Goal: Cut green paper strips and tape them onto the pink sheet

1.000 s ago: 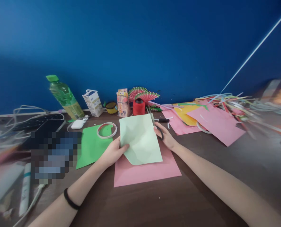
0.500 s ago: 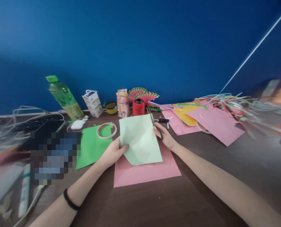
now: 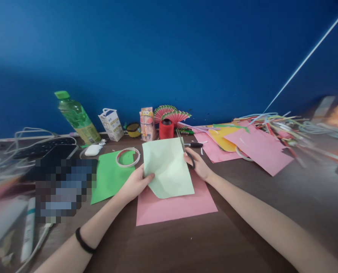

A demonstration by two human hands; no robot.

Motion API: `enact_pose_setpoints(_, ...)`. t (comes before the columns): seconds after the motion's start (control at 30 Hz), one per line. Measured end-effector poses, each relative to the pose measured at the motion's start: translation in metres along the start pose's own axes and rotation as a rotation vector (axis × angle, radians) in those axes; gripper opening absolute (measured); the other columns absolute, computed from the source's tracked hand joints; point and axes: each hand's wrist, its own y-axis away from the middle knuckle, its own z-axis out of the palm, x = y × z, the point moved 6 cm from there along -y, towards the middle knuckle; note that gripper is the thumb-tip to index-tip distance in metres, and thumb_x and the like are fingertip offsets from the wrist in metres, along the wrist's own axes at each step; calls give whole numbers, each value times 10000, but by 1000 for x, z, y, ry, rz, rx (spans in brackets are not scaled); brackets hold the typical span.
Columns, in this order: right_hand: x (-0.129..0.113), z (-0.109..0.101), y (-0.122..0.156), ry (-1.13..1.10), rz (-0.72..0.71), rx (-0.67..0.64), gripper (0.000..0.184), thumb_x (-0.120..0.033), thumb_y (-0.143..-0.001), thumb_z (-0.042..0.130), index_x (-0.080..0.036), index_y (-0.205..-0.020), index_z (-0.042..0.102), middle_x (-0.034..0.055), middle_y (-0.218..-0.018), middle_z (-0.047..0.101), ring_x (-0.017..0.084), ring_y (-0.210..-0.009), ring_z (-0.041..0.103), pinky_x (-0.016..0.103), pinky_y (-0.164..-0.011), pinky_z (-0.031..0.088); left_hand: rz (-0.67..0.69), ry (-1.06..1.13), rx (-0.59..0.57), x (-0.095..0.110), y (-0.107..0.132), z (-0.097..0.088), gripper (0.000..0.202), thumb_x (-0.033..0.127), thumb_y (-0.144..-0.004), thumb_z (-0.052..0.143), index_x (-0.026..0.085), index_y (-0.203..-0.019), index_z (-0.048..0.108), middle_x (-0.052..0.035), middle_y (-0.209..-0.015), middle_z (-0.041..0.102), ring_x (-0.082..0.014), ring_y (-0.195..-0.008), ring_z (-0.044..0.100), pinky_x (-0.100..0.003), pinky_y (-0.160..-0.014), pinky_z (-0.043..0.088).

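Note:
A pale green sheet of paper (image 3: 169, 167) is held up over the table by its left edge. My left hand (image 3: 137, 182) pinches that edge, thumb on top and the other fingers hidden beneath. At the sheet's right edge, my right hand (image 3: 197, 163) is closed round the black handles of a pair of scissors (image 3: 192, 159). The blades point away from me along the paper's upper right corner; whether they are apart is hard to see. Under the sheet lies a pink sheet of paper (image 3: 176, 212), flat on the table.
Left of the hands lie a bright green sheet (image 3: 109, 182) and a tape roll (image 3: 118, 157). Behind stand a green bottle (image 3: 79, 117), a small carton (image 3: 112, 125) and a red spool (image 3: 166, 131). Pink and yellow papers (image 3: 257, 148) and pipe cleaners (image 3: 285, 129) lie right.
Hardly anything differs. Both hands, the pale green sheet and the scissors keep almost the same place, and the whole view has shifted very slightly.

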Motion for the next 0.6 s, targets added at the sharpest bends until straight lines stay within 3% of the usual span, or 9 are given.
enact_pose_setpoints(0.23,-4,1,1,-50,19,-14,357,-544,-791,470,-201,-866,537,33,-850,564,198,-830,528,314,-757,446,-1,97,55,1,0,-3,301,272,-696,590,190,-986,597,-74,-1021,673,-306,-960,602,-387,-814,484)
enact_pose_setpoints(0.43,-9,2,1,-97,1,-43,326,-517,-799,483,-197,-834,526,12,-794,557,164,-765,531,280,-724,442,-26,145,81,-1,2,-6,311,264,-674,624,180,-973,608,-74,-1013,678,-305,-962,598,-409,-848,466)
enact_pose_setpoints(0.53,-13,3,1,-143,0,-56,310,-498,-804,489,-192,-840,521,-2,-770,542,128,-684,529,244,-651,440,-52,285,138,-5,0,-10,358,266,-649,658,162,-987,603,-81,-1006,679,-297,-969,597,-391,-831,483)
enact_pose_setpoints(0.6,-14,5,2,-176,26,-64,325,-508,-808,472,-191,-872,505,-2,-767,544,106,-584,528,233,-555,430,-82,459,237,-9,-3,-18,353,230,-636,663,148,-972,597,-74,-927,691,-266,-886,628,-362,-768,513)
